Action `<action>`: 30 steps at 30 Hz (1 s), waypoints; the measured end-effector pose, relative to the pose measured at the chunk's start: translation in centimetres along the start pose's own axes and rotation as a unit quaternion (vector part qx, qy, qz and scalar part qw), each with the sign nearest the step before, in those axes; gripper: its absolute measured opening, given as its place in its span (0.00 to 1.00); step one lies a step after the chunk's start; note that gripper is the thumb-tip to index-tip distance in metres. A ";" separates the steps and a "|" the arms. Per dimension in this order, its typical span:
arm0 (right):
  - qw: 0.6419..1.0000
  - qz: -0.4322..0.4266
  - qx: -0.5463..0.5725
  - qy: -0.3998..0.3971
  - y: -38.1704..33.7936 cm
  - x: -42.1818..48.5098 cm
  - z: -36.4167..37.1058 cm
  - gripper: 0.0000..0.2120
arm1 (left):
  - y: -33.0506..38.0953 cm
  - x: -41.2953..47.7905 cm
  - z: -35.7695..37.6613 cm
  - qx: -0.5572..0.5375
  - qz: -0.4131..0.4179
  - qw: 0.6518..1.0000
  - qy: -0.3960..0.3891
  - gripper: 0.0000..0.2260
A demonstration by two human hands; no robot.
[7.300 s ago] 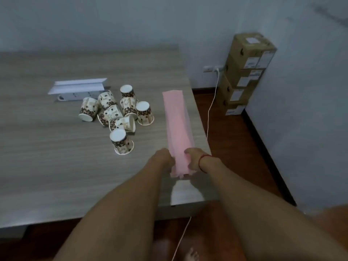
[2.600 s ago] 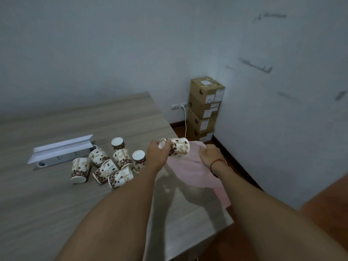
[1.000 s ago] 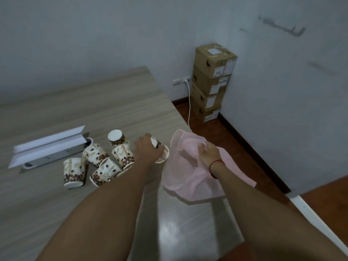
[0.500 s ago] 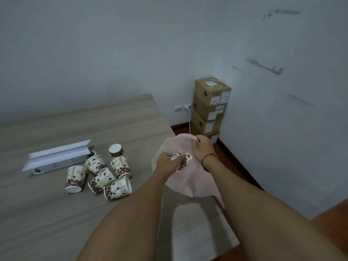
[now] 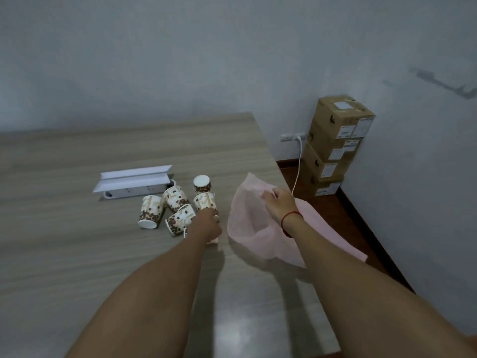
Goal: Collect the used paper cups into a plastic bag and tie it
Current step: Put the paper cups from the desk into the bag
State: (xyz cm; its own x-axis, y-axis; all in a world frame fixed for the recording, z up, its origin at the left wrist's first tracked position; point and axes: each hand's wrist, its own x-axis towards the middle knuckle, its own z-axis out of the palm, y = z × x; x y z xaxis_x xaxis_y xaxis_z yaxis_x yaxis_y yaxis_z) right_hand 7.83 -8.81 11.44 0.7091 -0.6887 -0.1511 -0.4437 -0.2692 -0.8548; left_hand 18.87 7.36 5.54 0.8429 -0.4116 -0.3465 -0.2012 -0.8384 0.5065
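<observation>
Progress early: five paper cups (image 5: 176, 198) loose, plastic bag (image 5: 245, 223) untied; right hand (image 5: 280, 204) pinches bag; left hand (image 5: 207, 226) covers sixth cup (image 5: 185, 232), grip I cannot tell.

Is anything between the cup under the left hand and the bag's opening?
Nothing visible. The left hand covers the nearest cup; only bare table separates it from the pink bag, which the right hand grips at its top.
</observation>
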 end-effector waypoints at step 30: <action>0.998 0.014 0.037 0.043 0.1 -3.0 -2.5 0.16 | 5.1 -2.8 0.7 -0.341 -0.026 0.939 0.014 0.23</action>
State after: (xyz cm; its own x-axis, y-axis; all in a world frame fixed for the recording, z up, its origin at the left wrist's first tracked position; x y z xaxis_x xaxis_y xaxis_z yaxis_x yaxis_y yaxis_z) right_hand 4.29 -8.43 13.05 0.6462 -0.7509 -0.1361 -0.4191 -0.2002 -0.8856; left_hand 15.13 4.01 8.57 0.8571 -0.3590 -0.3695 0.2001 -0.4289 0.8809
